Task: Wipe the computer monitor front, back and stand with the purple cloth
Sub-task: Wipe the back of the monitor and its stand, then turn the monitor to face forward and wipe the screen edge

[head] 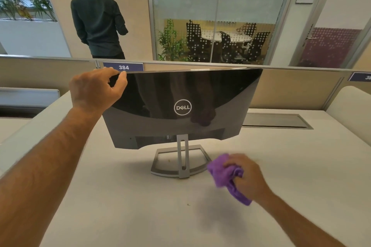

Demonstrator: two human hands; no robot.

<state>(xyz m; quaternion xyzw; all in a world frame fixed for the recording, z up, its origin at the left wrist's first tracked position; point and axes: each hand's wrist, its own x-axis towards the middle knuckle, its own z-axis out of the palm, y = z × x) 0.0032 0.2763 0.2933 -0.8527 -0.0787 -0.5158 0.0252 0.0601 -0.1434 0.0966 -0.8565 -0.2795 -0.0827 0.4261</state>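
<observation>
1. Head view: monitor (180, 104) stands on a pale desk (120, 206) with its glossy black back toward the camera, the round logo near the middle of the panel
2. Its grey stand (181, 158) rises from an open rectangular base that rests flat on the desk, under the panel's lower edge
3. The left hand (96, 90) grips the monitor's upper left corner, thumb on the near face and fingers curled over the top edge, pinching that edge
4. The right hand (246, 176) holds the purple cloth (224, 174) bunched in curled fingers, low over the desk, just beside the right side of the stand's base; whether cloth and base touch cannot be told
5. Behind the desk runs a low partition (291, 88) bearing a number plate (123, 67); beyond it a person in a dark shirt (98, 20) stands facing away, beside a glass-walled meeting room (216, 16)
</observation>
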